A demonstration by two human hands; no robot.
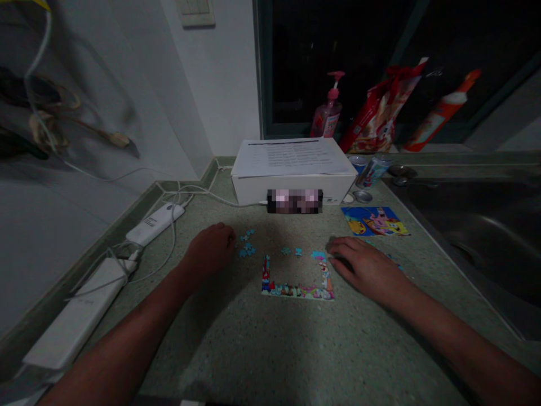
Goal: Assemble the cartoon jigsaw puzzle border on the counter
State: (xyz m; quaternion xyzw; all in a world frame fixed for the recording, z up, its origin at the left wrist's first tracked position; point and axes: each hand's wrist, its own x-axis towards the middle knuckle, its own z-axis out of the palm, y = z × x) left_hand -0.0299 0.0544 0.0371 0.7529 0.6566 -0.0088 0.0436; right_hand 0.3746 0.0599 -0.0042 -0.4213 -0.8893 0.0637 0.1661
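A partly assembled jigsaw puzzle frame (pixel 291 292) lies on the counter between my hands, with its bottom edge and parts of both sides joined. My right hand (pixel 366 265) rests flat to the right of it, fingers stretched out, tips close to a blue and pink corner section (pixel 319 255). Two loose blue puzzle pieces (pixel 298 252) lie along the frame's top side. On the left, my left hand (pixel 213 243) lies with curled fingers beside a small cluster of blue puzzle pieces (pixel 247 249); whatever is inside those fingers is hidden.
A white box (pixel 249 189) with printed paper on top stands behind the puzzle. A cartoon picture card (pixel 376 221) lies at right, near cans (pixel 374 172) and the sink (pixel 486 225). More pieces lie partly behind my right hand. Power strips (pixel 84 316) and cables run along the left.
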